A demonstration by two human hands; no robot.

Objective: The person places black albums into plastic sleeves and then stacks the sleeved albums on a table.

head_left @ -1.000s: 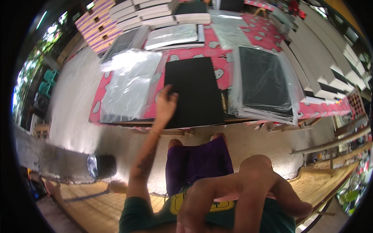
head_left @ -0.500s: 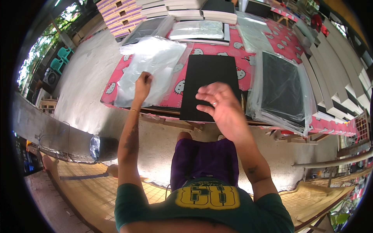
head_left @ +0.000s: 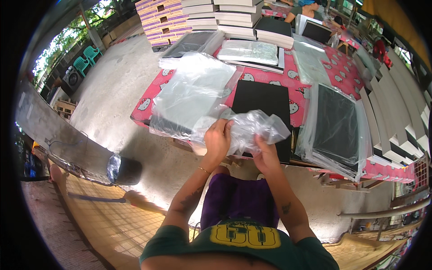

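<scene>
A crumpled clear plastic bag (head_left: 254, 128) is held up between my two hands, over the near table edge. My left hand (head_left: 218, 137) pinches its left side. The fingers of my right hand (head_left: 265, 155) are closed on the lower right part of the bag. Behind it lies a flat black board (head_left: 263, 96), its near part partly covered by the bag and my right hand. To the left is a pile of clear plastic bags (head_left: 193, 87). Right of the board, another black board wrapped in clear plastic (head_left: 335, 126) lies flat.
The table has a pink patterned cover (head_left: 150, 96). Thick white stacks (head_left: 238, 18) stand at the back, and a long row of black and white boards (head_left: 396, 117) runs along the right. Other people (head_left: 306, 11) are at the far back. A dark bin (head_left: 126, 168) stands on the floor at left.
My left hand has come from the bag pile toward the middle, bringing a plastic bag. My right hand, open before, has moved down and closed on it. The whole view has shifted.
</scene>
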